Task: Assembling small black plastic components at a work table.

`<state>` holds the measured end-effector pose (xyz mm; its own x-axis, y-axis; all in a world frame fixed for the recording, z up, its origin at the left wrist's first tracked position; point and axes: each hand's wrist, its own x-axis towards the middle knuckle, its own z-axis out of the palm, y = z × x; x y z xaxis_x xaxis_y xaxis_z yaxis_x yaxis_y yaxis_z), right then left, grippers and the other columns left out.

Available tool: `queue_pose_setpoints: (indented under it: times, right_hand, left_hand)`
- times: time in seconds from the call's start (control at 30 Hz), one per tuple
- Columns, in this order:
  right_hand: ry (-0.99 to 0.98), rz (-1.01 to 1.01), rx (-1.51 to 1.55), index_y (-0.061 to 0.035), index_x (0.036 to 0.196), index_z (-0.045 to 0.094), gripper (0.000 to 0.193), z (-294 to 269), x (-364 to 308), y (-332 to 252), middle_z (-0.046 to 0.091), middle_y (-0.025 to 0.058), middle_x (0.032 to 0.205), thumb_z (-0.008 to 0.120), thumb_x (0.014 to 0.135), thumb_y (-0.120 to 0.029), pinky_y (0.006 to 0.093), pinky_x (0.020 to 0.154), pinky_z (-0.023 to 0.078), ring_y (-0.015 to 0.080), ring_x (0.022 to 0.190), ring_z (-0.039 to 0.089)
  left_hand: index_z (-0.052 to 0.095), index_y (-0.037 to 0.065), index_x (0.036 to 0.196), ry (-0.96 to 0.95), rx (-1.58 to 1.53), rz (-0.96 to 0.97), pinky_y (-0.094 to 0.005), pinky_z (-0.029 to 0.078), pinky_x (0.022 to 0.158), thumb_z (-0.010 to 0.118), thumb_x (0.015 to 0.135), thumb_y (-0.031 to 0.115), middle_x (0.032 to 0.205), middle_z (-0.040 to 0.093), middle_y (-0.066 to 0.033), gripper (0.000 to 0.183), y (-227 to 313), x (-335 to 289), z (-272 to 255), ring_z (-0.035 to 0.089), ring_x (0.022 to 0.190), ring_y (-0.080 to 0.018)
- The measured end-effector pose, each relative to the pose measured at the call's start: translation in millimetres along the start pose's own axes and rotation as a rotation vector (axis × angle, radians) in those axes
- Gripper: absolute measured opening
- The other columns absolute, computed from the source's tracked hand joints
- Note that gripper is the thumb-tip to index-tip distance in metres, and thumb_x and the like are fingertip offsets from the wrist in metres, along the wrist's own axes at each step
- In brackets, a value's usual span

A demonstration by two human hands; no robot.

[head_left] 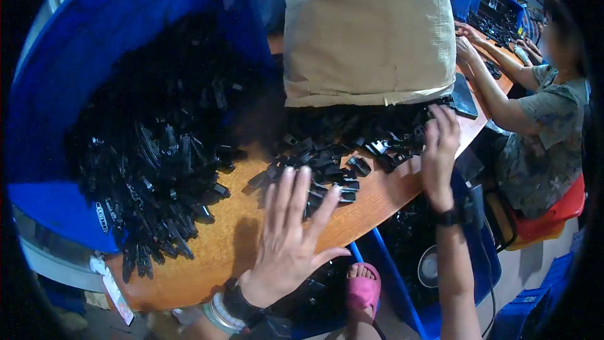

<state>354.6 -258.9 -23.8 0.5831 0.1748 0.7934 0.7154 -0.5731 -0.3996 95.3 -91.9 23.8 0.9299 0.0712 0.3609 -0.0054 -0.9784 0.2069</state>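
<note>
My left hand (pixel 286 233) is over the near part of the wooden table, its fingers spread and straight, holding nothing that I can see. Its fingertips reach the near edge of a heap of small black plastic parts (pixel 333 157), whose exact kind I cannot make out. At the heap's right end is my right hand (pixel 439 148), fingers raised and loosely bent, with nothing visible in them. Whether those fingertips touch the parts I cannot tell. Dark bands circle both wrists, and a pale bangle is on the left one.
A tipped blue bin (pixel 145 0) spills long black plastic parts (pixel 151 170) onto the table (pixel 233 226) at left. A large tan sack (pixel 371 38) stands behind the heap. Below the table's edge is another blue bin (pixel 484 252). A seated person (pixel 541 107) works at right.
</note>
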Motion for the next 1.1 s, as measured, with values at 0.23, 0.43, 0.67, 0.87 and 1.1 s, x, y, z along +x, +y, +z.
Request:
queue_pose_setpoints:
  times: [0.23,0.43,0.67,0.87,1.1]
  right_hand:
    - [-0.127,0.356,0.299,0.0030,0.132,0.053,0.052,17.2,23.3,107.3,0.058,0.0229,0.128,0.034,0.105,-0.038,0.0375,0.106,0.036,0.0304,0.123,0.052]
    - [-0.277,0.519,0.895,-0.0013,0.140,0.048,0.066,-11.7,18.8,93.3,0.060,0.0162,0.128,0.022,0.105,-0.051,0.0342,0.104,0.038,0.0216,0.121,0.051]
    - [0.147,0.409,0.497,0.0073,0.135,0.048,0.050,3.4,4.5,88.0,0.054,0.0217,0.134,0.030,0.105,-0.029,0.0379,0.107,0.037,0.0294,0.124,0.052]
    - [-0.166,0.225,0.052,0.0053,0.128,0.054,0.043,15.7,18.2,82.0,0.057,0.0234,0.126,0.035,0.103,-0.024,0.0443,0.113,0.028,0.0381,0.125,0.046]
    - [-0.083,0.360,0.169,-0.0009,0.131,0.057,0.053,21.8,15.3,64.9,0.054,0.0244,0.130,0.036,0.104,-0.042,0.0428,0.106,0.035,0.0381,0.124,0.048]
  left_hand:
    - [0.037,0.015,0.148,0.051,-0.204,0.391,-0.0524,0.022,0.116,0.069,0.081,0.046,0.154,0.022,-0.0270,0.081,49.9,91.9,77.7,0.020,0.143,-0.0446]
    - [0.038,-0.002,0.142,0.204,-0.011,0.469,-0.0467,0.017,0.119,0.052,0.087,0.019,0.150,0.032,-0.0245,0.060,96.9,184.9,137.4,0.025,0.144,-0.0365]
    - [0.049,0.008,0.137,0.187,0.006,0.419,-0.0477,0.017,0.119,0.051,0.086,0.023,0.139,0.049,-0.0182,0.053,95.3,245.9,180.0,0.031,0.141,-0.0338]
    - [0.064,0.003,0.117,0.161,-0.028,0.336,-0.0485,0.028,0.114,0.060,0.080,0.032,0.126,0.058,-0.0131,0.047,66.0,218.8,166.3,0.045,0.128,-0.0321]
    - [0.063,0.010,0.117,0.135,-0.067,0.354,-0.0511,0.027,0.112,0.066,0.081,0.042,0.120,0.060,-0.0135,0.049,27.5,167.1,129.8,0.046,0.125,-0.0309]
